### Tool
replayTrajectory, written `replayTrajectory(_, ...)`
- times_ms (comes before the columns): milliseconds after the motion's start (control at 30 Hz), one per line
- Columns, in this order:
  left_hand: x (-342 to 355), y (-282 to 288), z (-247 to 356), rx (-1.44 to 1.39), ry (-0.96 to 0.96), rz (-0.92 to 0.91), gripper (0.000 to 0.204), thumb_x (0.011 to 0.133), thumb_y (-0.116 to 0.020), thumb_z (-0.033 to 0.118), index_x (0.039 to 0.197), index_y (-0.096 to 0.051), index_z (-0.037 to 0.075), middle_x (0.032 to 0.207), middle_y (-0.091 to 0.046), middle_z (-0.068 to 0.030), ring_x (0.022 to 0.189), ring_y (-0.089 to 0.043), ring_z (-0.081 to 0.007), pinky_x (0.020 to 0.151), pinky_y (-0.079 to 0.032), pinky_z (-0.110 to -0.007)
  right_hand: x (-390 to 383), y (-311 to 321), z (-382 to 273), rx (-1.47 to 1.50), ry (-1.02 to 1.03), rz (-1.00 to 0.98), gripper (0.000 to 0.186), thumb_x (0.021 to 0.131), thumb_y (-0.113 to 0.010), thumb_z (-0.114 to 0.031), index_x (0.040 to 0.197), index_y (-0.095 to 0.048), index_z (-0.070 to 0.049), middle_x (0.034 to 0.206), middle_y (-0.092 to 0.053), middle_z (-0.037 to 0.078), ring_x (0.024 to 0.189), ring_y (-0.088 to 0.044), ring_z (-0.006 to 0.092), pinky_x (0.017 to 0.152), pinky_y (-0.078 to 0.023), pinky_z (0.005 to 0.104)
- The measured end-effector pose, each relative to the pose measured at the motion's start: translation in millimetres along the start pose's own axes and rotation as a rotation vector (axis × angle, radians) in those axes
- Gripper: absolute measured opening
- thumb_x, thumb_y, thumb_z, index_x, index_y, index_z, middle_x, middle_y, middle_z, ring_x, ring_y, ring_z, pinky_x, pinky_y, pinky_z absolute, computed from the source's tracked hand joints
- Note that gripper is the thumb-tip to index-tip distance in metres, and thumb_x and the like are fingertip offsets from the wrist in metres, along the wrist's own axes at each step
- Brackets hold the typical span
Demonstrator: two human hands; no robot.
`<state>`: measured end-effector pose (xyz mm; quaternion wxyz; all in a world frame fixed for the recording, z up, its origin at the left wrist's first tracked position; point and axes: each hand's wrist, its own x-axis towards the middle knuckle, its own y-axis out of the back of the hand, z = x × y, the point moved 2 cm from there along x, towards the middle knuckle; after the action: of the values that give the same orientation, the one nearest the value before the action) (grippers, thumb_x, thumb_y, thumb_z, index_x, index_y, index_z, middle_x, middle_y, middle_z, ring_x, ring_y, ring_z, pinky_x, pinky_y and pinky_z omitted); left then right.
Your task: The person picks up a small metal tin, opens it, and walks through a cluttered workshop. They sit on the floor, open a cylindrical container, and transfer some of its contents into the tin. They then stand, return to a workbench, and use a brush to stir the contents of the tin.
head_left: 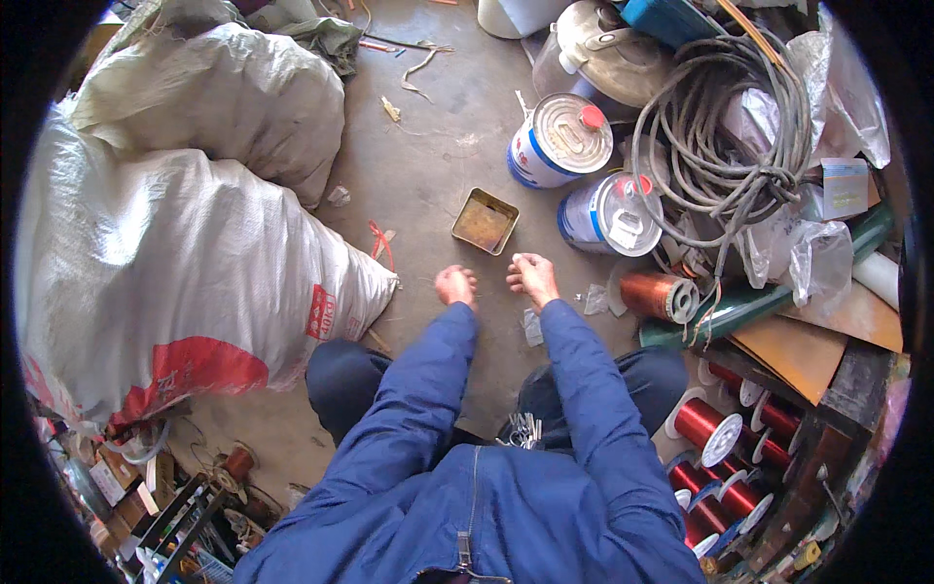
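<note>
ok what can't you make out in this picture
All in the head view:
Left hand: blurred; can't tell if it holds anything.
Right hand: its own curl hides any small thing held.
Nearer sack: its cloth hides the contents.
White container: cut off by the upper edge.

The person's left hand (455,285) and right hand (532,277), fingers curled, are apart near a square, brown-stained metal tin (474,244) on the grey concrete floor (418,180). Two blue-and-white cylindrical metal cans (556,144) with red caps (592,118) stand rightward; a bulging white woven sack (195,258) lies left.
</note>
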<state>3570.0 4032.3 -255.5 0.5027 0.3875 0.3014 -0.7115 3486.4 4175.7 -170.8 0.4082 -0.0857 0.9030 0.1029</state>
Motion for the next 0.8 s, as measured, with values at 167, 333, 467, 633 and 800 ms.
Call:
replayTrajectory(167,56,0,51,0.137,-0.193,-0.231,0.024,0.102,-0.063,0.033,0.113,-0.059,0.012,0.09,-0.051,0.0032,0.071,-0.049,-0.0097,0.057,-0.04,-0.022,39,-31,14,-0.205,0.28,0.04,0.035,0.103,-0.063,-0.03,0.111,-0.074,0.002,0.076,-0.07,0.008,0.062,-0.067,0.0151,0.058,-0.053,0.031)
replayTrajectory(333,48,-25,74,0.399,-0.171,-0.392,0.057,0.095,-0.071,0.052,0.127,-0.066,0.005,0.114,-0.068,-0.0048,0.099,-0.062,-0.0168,0.081,-0.051,-0.034,48,-37,9,-0.538,0.356,0.21,0.037,0.09,-0.065,-0.032,0.087,-0.069,0.004,0.092,-0.069,0.032,0.093,-0.067,0.0517,0.084,-0.052,0.0553)
replayTrajectory(467,38,-31,72,0.543,-0.281,-0.322,0.058,0.092,-0.077,0.046,0.127,-0.069,0.0,0.117,-0.072,-0.012,0.105,-0.065,-0.0218,0.089,-0.053,-0.038,42,-37,-4,-0.493,0.319,0.202,0.028,0.084,-0.065,-0.023,0.089,-0.072,0.004,0.09,-0.071,0.03,0.09,-0.07,0.0488,0.083,-0.053,0.0542)
replayTrajectory(633,0,-29,88,0.469,-0.212,-0.393,0.072,0.087,-0.082,0.045,0.139,-0.062,0.0,0.127,-0.07,-0.0139,0.116,-0.064,-0.0264,0.097,-0.051,-0.04,15,-27,-41,-0.613,0.423,0.322,0.021,0.082,-0.065,-0.016,0.079,-0.069,0.004,0.067,-0.071,0.019,0.068,-0.073,0.033,0.07,-0.056,0.0456)
replayTrajectory(800,-100,-14,148,0.493,-0.072,-0.484,0.064,0.086,-0.085,0.037,0.134,-0.06,0.004,0.128,-0.064,-0.0087,0.121,-0.058,-0.0207,0.1,-0.046,-0.04,-58,7,-112,-0.714,0.394,0.158,0.028,0.08,-0.063,-0.023,0.088,-0.072,0.003,0.091,-0.071,0.031,0.091,-0.069,0.05,0.083,-0.053,0.0545)
